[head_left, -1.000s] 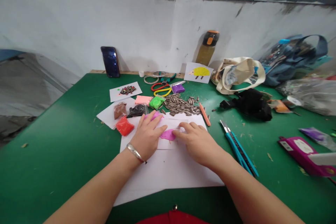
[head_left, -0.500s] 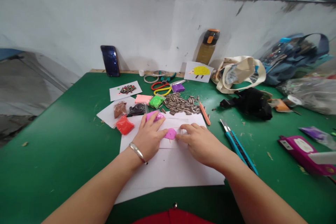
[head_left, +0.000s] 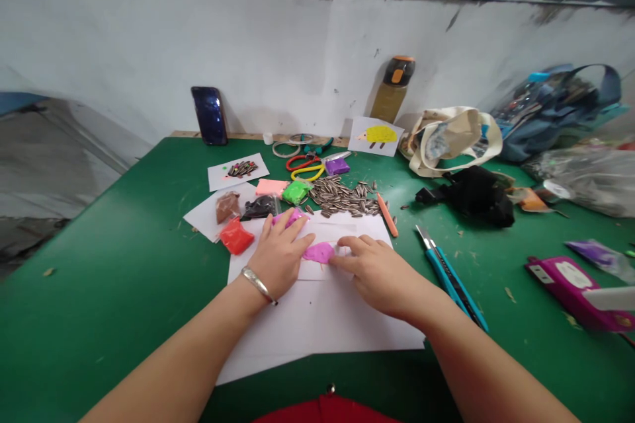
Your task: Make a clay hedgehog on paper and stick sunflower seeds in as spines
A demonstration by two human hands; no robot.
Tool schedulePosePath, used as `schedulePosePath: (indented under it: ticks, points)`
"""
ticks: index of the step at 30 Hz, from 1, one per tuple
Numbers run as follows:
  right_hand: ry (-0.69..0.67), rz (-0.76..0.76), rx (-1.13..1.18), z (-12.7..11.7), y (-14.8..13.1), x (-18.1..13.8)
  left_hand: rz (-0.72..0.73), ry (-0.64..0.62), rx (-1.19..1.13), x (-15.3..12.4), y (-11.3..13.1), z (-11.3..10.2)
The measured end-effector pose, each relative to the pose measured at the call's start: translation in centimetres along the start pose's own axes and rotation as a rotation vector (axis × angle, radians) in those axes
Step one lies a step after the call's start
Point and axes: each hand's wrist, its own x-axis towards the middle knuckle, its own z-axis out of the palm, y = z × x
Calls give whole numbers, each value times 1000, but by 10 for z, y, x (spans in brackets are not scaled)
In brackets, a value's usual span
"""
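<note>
A flattened piece of pink-purple modelling clay [head_left: 319, 252] lies on a small white card [head_left: 317, 272], which rests on larger white paper [head_left: 327, 317]. My left hand [head_left: 280, 256] is flat on the paper, fingers spread, its thumb beside the clay's left end. Partly under those fingers is a bag of pink-purple clay [head_left: 292, 215]. On the clay's right side is my right hand [head_left: 374, 272], fingers bent and apart, with the thumb at the clay's edge. Neither hand grasps anything.
Sunflower seeds [head_left: 342, 196] lie behind the paper with scissors [head_left: 310, 168] and clay packets, including a red one [head_left: 237, 236]. A utility knife [head_left: 454, 281] lies to the right, near a black bag [head_left: 476, 195]. A bottle [head_left: 391, 89] and phone [head_left: 209, 115] stand at the wall.
My left thumb has drawn back a little to the left off the clay, so more of its left end shows. My right hand has barely moved.
</note>
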Motion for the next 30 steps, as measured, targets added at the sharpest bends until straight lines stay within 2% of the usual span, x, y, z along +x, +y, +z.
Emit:
schedulePosePath:
  ticks: [16,23,30]
  points:
    - [1,-9,38,0,4,0,-22,21,-13,0,-4,0]
    - [4,-7,-15,1,-4,0,-46,54,-53,1,-6,1]
    - [-5,-6,65,-3,3,-2,-58,58,-18,1,-8,0]
